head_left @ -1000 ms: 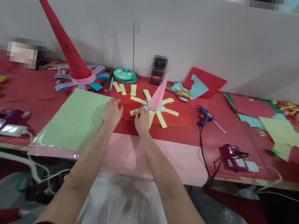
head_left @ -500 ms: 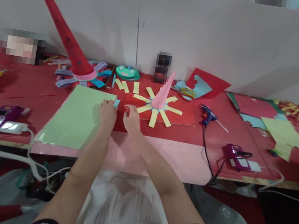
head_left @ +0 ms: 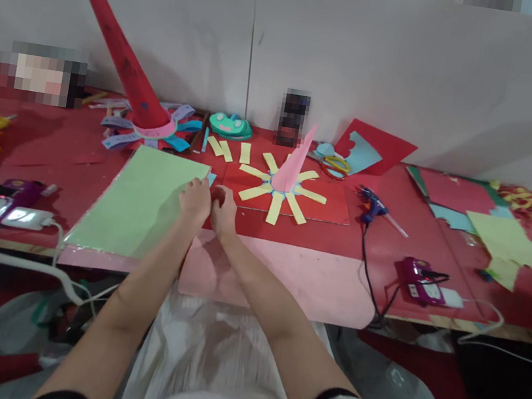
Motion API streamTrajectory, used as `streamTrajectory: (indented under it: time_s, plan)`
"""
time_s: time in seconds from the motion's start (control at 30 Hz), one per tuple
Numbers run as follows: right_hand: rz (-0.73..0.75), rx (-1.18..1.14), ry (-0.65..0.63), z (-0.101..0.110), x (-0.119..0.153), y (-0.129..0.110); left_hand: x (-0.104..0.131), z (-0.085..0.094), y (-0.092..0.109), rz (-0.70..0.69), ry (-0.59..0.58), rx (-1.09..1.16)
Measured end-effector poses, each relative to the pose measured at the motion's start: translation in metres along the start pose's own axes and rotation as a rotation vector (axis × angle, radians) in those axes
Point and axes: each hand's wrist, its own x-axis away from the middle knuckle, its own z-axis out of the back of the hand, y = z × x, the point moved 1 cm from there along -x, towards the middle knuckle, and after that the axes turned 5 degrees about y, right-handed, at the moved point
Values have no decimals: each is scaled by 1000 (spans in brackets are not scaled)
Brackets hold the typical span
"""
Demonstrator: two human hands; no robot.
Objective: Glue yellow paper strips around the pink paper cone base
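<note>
Over the right edge of a light green paper pack in a clear sleeve is my left hand, its fingers closed on a small light blue paper piece whose tip shows past them. Close beside it, my right hand is curled, thumb and fingers bent together towards the left hand; what they pinch, if anything, is hidden. Just right of my hands, a pink paper cone stands upright with yellow paper strips spread around its base, over a red sheet.
Behind lie loose yellow strips, a green frog-faced item and yellow-handled scissors. A tall red cone leans back left. A blue glue gun and purple power strip with cords are right. Pink paper overhangs the front edge.
My right hand has moved left, up close to the left hand, and its fingers have curled in. The left hand has shifted slightly right. The whole view has tilted a little.
</note>
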Motion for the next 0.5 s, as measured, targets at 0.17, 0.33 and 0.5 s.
streamTrajectory:
  time_s: [0.17, 0.33, 0.5]
  plan:
    - [-22, -3, -23, -2, -3, 3, 3, 9, 5, 113, -89, -77]
    - [-28, -9, -2, 0, -4, 3, 1, 5, 14, 139, -136, -135]
    - [15, 52, -40, 3, -2, -1, 1, -3, 5, 74, -67, -121]
